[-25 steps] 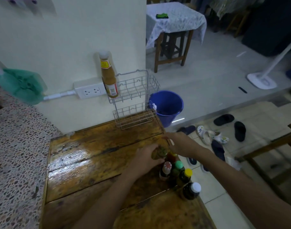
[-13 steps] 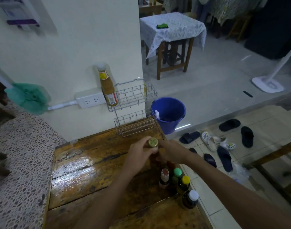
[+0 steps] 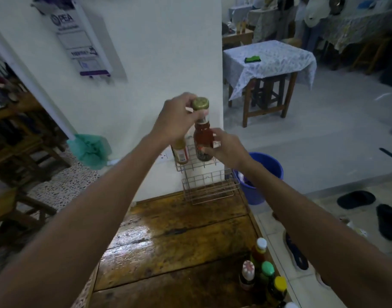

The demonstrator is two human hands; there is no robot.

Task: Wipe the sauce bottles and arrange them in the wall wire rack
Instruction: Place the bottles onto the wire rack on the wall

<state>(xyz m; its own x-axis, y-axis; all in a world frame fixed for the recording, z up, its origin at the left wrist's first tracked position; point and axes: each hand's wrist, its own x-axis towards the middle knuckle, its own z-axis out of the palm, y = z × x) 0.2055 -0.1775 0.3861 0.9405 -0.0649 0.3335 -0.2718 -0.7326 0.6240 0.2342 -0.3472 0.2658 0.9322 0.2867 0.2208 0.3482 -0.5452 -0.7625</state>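
A red sauce bottle (image 3: 203, 136) with a gold cap is held upright over the top tier of the wall wire rack (image 3: 209, 187). My left hand (image 3: 176, 120) grips its neck just under the cap. My right hand (image 3: 226, 147) holds its lower body near the label. An amber sauce bottle (image 3: 180, 152) stands in the rack's top tier to the left, partly hidden by my left wrist. Several more bottles (image 3: 262, 276) with white, green and yellow caps stand at the right edge of the wooden table (image 3: 168, 241).
The rack's lower tier holds nothing. A blue bucket (image 3: 265, 172) sits on the floor right of the rack. Sandals (image 3: 368, 207) lie on the tiled floor. A green bag (image 3: 88, 150) hangs at the wall's left. A cloth-covered table (image 3: 268, 61) stands beyond.
Both hands lifted the red gold-capped bottle from the cluster on the table up and forward to the rack's top tier. The camera tilted upward.
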